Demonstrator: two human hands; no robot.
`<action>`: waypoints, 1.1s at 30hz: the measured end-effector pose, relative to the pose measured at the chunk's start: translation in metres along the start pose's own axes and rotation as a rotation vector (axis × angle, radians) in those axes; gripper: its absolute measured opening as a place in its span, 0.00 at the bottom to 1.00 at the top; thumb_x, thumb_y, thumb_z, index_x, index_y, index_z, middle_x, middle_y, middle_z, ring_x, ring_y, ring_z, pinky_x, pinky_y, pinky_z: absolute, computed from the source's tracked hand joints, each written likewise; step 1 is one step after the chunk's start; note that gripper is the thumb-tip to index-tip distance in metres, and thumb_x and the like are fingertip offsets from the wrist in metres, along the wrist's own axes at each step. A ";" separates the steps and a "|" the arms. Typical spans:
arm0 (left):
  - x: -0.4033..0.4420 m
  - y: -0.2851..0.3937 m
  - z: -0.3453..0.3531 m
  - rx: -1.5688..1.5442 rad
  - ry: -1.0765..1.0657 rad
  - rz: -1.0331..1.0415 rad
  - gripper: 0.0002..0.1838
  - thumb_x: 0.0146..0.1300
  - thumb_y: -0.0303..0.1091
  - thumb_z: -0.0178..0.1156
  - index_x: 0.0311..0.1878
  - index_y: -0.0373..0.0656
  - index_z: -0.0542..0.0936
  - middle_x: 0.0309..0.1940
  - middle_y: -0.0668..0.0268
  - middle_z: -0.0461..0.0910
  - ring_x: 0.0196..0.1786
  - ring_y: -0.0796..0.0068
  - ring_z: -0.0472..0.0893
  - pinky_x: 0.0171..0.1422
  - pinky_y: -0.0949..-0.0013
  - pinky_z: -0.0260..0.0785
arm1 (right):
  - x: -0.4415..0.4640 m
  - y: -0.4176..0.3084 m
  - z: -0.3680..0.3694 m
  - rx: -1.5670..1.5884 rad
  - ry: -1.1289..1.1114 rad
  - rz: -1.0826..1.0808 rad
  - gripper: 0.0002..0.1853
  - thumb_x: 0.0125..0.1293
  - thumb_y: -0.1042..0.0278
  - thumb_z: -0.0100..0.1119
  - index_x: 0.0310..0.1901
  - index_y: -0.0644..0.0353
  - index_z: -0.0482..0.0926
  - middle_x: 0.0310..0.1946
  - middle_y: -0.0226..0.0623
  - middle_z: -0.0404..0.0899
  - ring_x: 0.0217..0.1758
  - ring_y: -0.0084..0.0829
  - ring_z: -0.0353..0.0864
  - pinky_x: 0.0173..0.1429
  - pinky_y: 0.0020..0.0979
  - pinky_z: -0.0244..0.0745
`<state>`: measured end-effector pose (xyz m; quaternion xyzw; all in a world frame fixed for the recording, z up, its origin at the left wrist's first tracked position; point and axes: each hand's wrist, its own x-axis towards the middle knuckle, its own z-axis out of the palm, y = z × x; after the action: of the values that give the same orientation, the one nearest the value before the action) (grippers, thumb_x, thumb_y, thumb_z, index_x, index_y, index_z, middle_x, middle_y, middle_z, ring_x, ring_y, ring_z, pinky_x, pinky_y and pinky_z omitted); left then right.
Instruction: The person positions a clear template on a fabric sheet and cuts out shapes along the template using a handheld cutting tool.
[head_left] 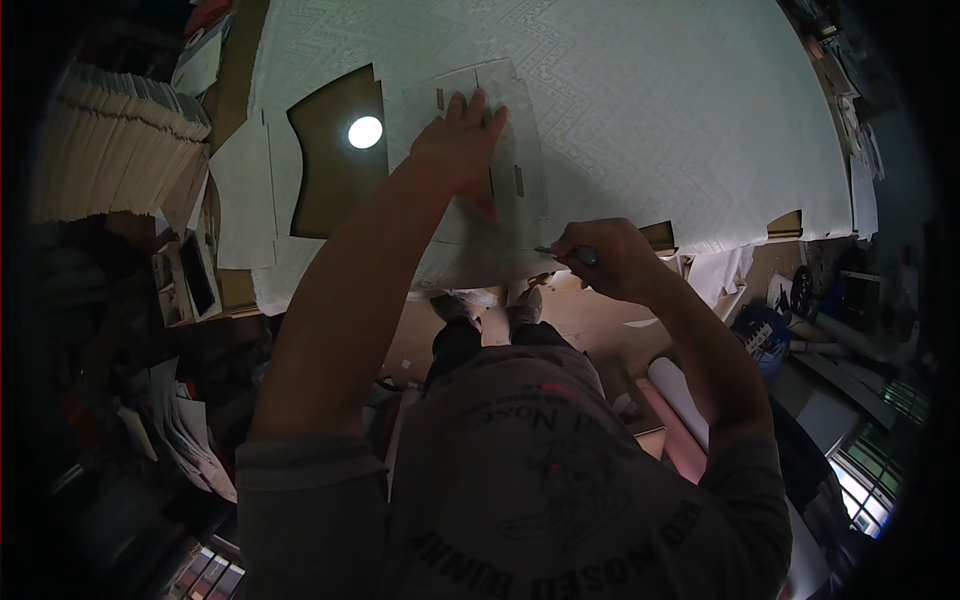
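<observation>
White patterned sheet material [640, 110] covers the table. A clear template [525, 150] with small slots lies on it, and my left hand [462, 145] presses flat on its upper part with the fingers spread. Beneath that palm shows a small red patch [482, 208]. Near the template's lower right corner, my right hand [610, 258] is closed around a slim cutting tool [580, 256], its tip pointing left at the sheet. Left of the template, a curved cutout [340, 180] in the sheet shows the brown surface below, with a bright round reflection on it.
A tall stack of pale sheets [125, 150] stands at the left. Two small cutouts, one at the front edge [658, 237] and one farther right [785, 225], show brown. Rolls [675, 400] lean below the table at the right, near a blue object [762, 338].
</observation>
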<state>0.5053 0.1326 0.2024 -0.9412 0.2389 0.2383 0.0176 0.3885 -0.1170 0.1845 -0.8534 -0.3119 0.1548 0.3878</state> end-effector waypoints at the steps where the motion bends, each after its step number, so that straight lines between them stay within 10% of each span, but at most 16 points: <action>1: 0.000 0.000 0.001 0.002 -0.005 -0.005 0.82 0.29 0.59 0.91 0.88 0.49 0.50 0.89 0.48 0.42 0.89 0.42 0.45 0.86 0.43 0.59 | -0.003 0.005 0.007 0.101 0.069 0.015 0.08 0.64 0.75 0.73 0.43 0.58 0.84 0.36 0.39 0.89 0.39 0.44 0.91 0.42 0.40 0.83; 9: 0.007 0.001 0.000 0.015 -0.030 0.006 0.83 0.30 0.58 0.91 0.88 0.48 0.48 0.89 0.47 0.40 0.89 0.40 0.43 0.88 0.42 0.55 | 0.097 -0.042 0.141 0.194 0.399 -0.160 0.09 0.69 0.69 0.65 0.49 0.58 0.82 0.35 0.45 0.88 0.38 0.49 0.90 0.41 0.46 0.82; 19: 0.006 0.002 -0.002 0.029 -0.036 0.023 0.83 0.30 0.59 0.90 0.88 0.46 0.47 0.89 0.44 0.40 0.89 0.38 0.43 0.88 0.43 0.54 | -0.006 -0.041 0.100 0.211 0.291 -0.107 0.11 0.67 0.70 0.67 0.50 0.55 0.85 0.39 0.43 0.89 0.41 0.47 0.90 0.43 0.44 0.84; 24: 0.007 0.002 -0.003 0.058 -0.047 0.043 0.85 0.29 0.63 0.89 0.87 0.38 0.47 0.87 0.35 0.40 0.88 0.30 0.45 0.86 0.41 0.58 | -0.038 -0.046 0.095 0.300 0.764 0.368 0.09 0.67 0.72 0.73 0.47 0.61 0.86 0.39 0.45 0.90 0.37 0.44 0.92 0.43 0.36 0.85; 33: 0.016 -0.003 0.005 0.098 -0.014 0.106 0.87 0.30 0.68 0.88 0.85 0.31 0.47 0.84 0.28 0.43 0.83 0.18 0.49 0.79 0.36 0.67 | -0.006 -0.084 0.106 -0.007 1.024 0.595 0.05 0.68 0.74 0.70 0.42 0.64 0.84 0.33 0.47 0.89 0.37 0.45 0.93 0.40 0.38 0.84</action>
<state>0.5165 0.1292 0.1901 -0.9235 0.2996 0.2336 0.0528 0.2955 -0.0186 0.1797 -0.8715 0.1673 -0.1755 0.4262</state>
